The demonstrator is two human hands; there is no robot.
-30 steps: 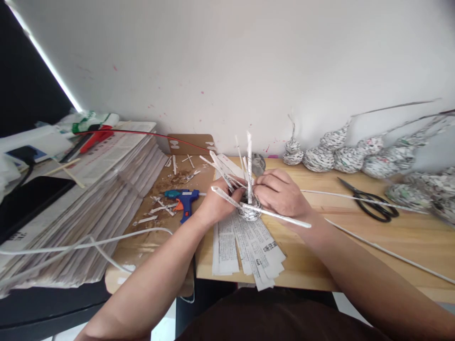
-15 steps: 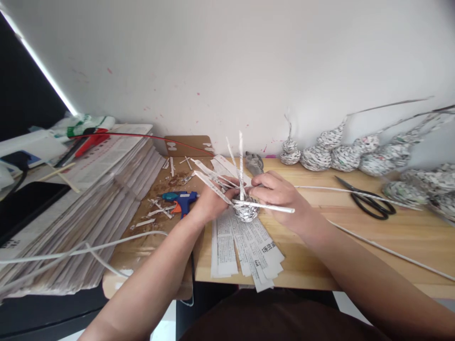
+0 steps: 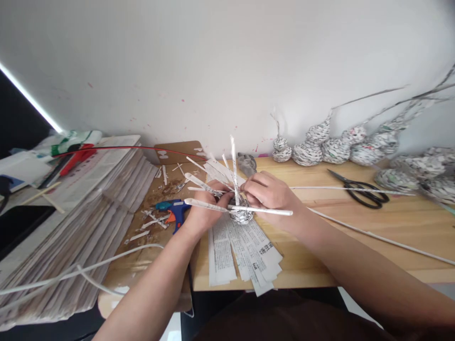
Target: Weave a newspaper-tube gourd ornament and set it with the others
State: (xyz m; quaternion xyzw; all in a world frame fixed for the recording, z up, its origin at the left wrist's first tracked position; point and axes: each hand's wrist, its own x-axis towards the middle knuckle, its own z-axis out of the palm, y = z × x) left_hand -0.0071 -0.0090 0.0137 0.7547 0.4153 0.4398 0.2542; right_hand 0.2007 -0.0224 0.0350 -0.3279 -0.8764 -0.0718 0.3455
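Between my hands sits a small woven newspaper ball [image 3: 242,216], with several rolled paper sticks poking out of it; one paper stick [image 3: 234,170] stands almost upright. My left hand [image 3: 209,204] is closed around the far left side of the weave, its fingertips partly hidden by the sticks. My right hand [image 3: 267,192] pinches a paper strand at the top of the weave, and a long thin paper tube [image 3: 330,189] runs off to the right from behind it. Printed newspaper strips [image 3: 249,253] lie fanned out under the ball.
A tall newspaper stack [image 3: 117,203] stands at left, beside a blue glue gun [image 3: 177,212] and paper scraps. Black scissors [image 3: 359,188] lie at right. Woven paper gourds [image 3: 311,144] line the wall. A crumpled grey glove-like thing [image 3: 247,163] lies behind my hands.
The view has shifted slightly. The sticks on the left have spread and turned a little, and the ball has rotated slightly in my hands. Both hands keep their hold.
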